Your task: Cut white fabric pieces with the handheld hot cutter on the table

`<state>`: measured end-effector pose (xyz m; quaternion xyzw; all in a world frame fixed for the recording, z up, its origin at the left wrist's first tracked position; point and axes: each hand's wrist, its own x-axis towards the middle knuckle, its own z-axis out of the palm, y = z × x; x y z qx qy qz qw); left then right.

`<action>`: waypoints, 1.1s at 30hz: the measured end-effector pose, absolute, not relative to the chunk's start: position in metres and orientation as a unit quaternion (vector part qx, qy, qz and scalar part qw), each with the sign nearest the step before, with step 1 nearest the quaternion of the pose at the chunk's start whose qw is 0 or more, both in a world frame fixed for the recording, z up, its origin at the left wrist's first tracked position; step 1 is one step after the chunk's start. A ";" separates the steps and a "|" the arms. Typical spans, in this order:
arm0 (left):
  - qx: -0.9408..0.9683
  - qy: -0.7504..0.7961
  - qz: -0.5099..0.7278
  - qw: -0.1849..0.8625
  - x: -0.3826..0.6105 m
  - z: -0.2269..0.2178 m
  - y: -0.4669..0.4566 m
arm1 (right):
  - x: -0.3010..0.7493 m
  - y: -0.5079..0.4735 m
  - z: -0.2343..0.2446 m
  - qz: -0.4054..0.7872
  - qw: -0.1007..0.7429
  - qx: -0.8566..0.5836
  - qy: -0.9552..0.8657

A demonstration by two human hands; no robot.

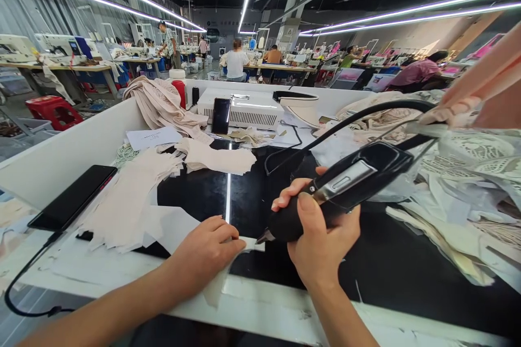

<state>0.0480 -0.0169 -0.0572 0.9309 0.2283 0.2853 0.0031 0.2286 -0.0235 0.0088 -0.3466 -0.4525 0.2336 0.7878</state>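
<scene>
Head view: your left hand (205, 249) pinches the cloth (251, 245) near the front edge of the desk (399, 265) while your right hand (319, 230), wrapped around the tool (345, 179), holds its tip by that piece, apparently unfinished, though whether the stacks (126, 200) are done or remaining cannot be told.

A glossy black tabletop (195, 195) with a white front edge (277, 294) is spreading before me. A thin white strip (257, 244) is lying under my left fingers (227, 233). Left of them, cream-coloured fabric pieces (126, 200) are lying fanned out; well ahead, a white vented metal box (252, 104) is standing. Right of my right fingers (290, 191), pale layered cloth (450, 238) is lying heaped.
</scene>
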 end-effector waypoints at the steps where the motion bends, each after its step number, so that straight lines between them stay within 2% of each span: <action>1: 0.931 0.229 0.286 0.003 0.048 -0.057 -0.017 | 0.228 -0.025 0.009 0.238 0.787 -0.345 -0.453; 10: 0.931 0.235 0.276 0.036 0.048 -0.056 -0.016 | 0.221 -0.030 0.004 0.255 0.785 -0.323 -0.464; 33: 0.930 0.230 0.286 0.022 0.047 -0.049 -0.016 | 0.229 -0.029 0.002 0.232 0.783 -0.341 -0.465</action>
